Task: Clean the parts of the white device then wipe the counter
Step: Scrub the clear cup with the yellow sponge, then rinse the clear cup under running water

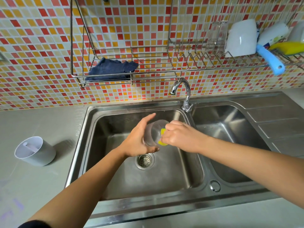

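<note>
Over the left basin of the steel sink [89,137], the left hand [138,140] grips a clear round container [153,131] from its side, with the thumb under it and the fingers over the top. The container lies tilted, its open mouth turned to the right hand [178,137]. This hand is closed on a yellow sponge [162,132] and presses it at the rim of the container. The two hands are near together, above the drain strainer [145,160]. The faucet [185,91] stands behind them, and I cannot see water from it. On the grey counter [41,122], well to the left of the sink, the white cylindrical part [39,156] of the device stands alone, open at the top. A dark blue cloth [111,69] lies in the wire rack [148,74] on the tiled wall.
</note>
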